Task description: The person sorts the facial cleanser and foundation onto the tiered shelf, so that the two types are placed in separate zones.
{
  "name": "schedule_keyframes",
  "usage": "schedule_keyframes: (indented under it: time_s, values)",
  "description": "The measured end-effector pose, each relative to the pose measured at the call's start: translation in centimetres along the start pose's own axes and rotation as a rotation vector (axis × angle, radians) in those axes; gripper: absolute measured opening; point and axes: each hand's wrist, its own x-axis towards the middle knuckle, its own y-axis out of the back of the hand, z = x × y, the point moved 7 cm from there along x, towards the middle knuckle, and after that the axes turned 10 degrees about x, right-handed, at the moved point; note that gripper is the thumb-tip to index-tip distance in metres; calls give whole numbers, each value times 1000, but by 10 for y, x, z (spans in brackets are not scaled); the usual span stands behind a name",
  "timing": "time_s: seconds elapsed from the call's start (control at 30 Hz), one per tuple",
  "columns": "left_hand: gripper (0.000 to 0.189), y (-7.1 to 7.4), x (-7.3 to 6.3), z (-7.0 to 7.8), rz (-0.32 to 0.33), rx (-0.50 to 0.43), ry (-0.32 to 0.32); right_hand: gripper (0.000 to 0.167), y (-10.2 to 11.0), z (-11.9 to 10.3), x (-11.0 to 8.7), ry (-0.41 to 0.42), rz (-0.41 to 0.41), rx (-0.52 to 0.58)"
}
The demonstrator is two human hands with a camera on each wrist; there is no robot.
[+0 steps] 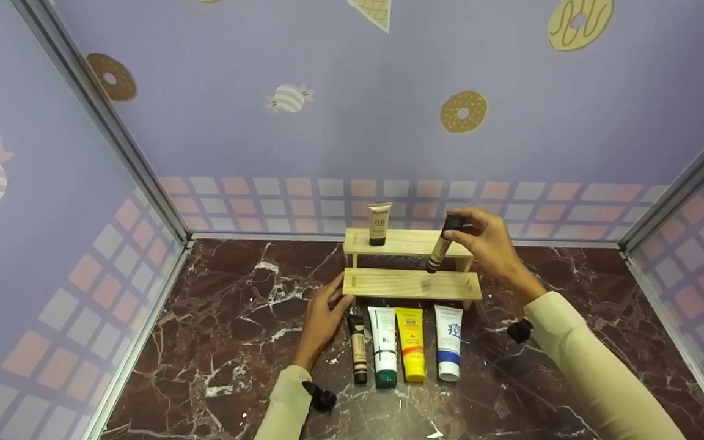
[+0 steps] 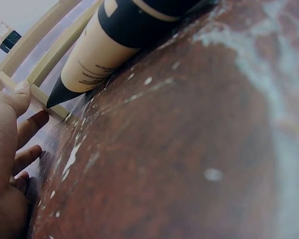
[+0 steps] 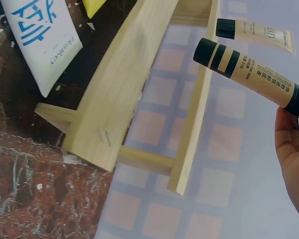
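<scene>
My right hand [image 1: 489, 241] pinches the black end of a beige-and-black cosmetic tube [image 1: 439, 252]. The tube slants, its striped cap pointing down above the lower step of a two-step wooden rack [image 1: 410, 282]. At the rack's left end is my left hand [image 1: 322, 315], thumb and fingers touching the lower step, fingers loosely extended. On the upper step, a small beige BB tube [image 1: 379, 223] stands on its dark cap. The right wrist view shows the held tube [image 3: 254, 72] beside the rack's upper rail.
In front of the rack lie a black-and-beige tube [image 1: 359, 351], a white tube with a green cap [image 1: 384, 348], a yellow tube [image 1: 411, 345] and a white tube with a blue band [image 1: 448, 342]. The marble-patterned tabletop [image 1: 236, 342] meets a purple patterned wall [image 1: 364, 128] behind.
</scene>
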Motion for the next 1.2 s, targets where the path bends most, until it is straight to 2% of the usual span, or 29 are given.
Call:
schedule_keyframes:
  time_s: [0.1, 0.23, 0.5, 0.97, 1.2]
  values:
    - [64, 1, -1, 0, -10, -2, 16, 41, -1, -3, 5, 0, 5, 2]
    - [64, 1, 0, 0, -15, -4, 7, 40, -4, -6, 14, 5, 8, -6]
    - [64, 2, 0, -1, -1, 11, 24, 42, -11, -3, 28, -24, -1, 10]
    - [63, 0, 1, 1, 4, 0, -25, 41, -24, -3, 47, -10, -5, 6]
    - [64, 1, 0, 0, 11, 17, 10, 40, -32, -2, 53, 11, -17, -25]
